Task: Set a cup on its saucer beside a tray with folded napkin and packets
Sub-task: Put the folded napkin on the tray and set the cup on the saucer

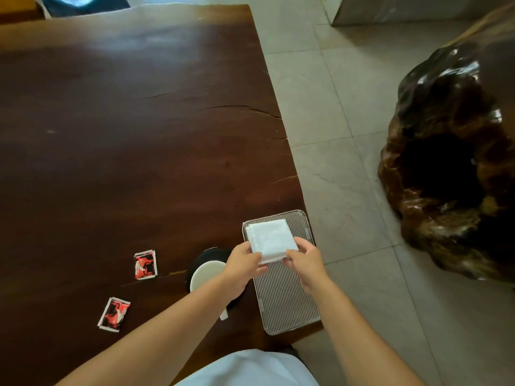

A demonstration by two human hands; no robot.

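A white folded napkin (271, 238) is held over the far end of a ribbed metal tray (287, 302) at the table's right edge. My left hand (243, 265) pinches its near left corner and my right hand (303, 259) grips its near right corner. Just left of the tray, a white cup (206, 274) stands on a dark saucer (203, 256), partly hidden by my left forearm. Two red-and-black packets lie on the wood to the left, one (145, 264) farther and one (114, 314) nearer.
The dark wooden table (125, 135) stretches far and left. Its right edge runs diagonally beside a tiled floor (348, 176). A large glossy carved wood stump (451, 168) stands on the floor to the right.
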